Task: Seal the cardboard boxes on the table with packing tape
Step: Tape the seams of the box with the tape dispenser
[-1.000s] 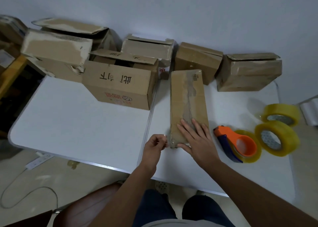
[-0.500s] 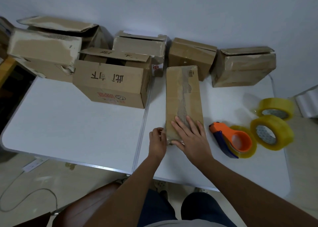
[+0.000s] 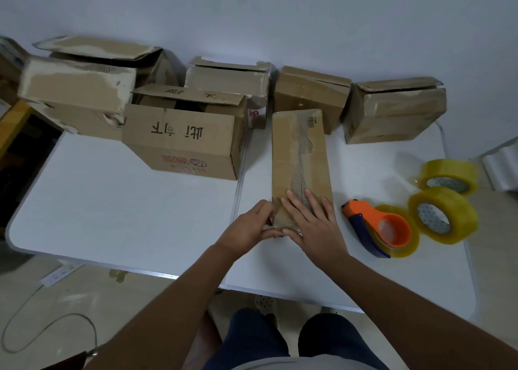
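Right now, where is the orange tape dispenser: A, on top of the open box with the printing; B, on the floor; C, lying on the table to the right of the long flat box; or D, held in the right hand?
C: the orange tape dispenser lies on the white table, right of the long flat box, while both hands, left and right, are on that box's near end.

Bare forearms, dark blue trousers (image 3: 252, 339), grey shirt hem (image 3: 280, 365).
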The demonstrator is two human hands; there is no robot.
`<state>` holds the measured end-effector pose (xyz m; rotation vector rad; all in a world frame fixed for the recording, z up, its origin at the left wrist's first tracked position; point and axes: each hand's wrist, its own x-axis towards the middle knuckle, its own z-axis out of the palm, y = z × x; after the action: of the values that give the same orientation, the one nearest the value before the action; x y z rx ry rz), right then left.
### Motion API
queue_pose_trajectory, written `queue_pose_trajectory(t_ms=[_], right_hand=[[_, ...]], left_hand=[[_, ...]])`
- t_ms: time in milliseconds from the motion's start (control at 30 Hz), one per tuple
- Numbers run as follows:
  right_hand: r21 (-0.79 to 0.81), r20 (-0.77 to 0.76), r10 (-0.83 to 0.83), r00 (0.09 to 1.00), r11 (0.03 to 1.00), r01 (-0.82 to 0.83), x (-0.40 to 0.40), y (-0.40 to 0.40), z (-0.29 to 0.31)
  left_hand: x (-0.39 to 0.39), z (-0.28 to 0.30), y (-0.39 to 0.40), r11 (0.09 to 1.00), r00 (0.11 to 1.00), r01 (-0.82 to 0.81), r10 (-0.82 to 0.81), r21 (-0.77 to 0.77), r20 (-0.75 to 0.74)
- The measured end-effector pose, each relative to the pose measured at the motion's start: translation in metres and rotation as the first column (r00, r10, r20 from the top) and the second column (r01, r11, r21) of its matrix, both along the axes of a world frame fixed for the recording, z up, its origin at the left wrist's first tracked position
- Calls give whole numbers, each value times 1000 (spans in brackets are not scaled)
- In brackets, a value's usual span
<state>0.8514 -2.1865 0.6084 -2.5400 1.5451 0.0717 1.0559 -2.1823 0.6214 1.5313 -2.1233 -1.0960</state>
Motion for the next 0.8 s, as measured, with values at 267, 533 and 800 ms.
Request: queue_pose_trajectory(t_ms=[267,533,800], right_hand=[[357,457,-493,740,864,355,-9,-9,26],[861,472,-871,135,489,140,-23,-9,28],[938,346,-896,-277,333,95,-8,30,27]], left_hand=[[6,-9,-5,910,969,182,-101,-374,225],[20,-6,-36,917,904,320,-219,-239,367],[-37,15,-39,978,910,164,-99,-130,403]])
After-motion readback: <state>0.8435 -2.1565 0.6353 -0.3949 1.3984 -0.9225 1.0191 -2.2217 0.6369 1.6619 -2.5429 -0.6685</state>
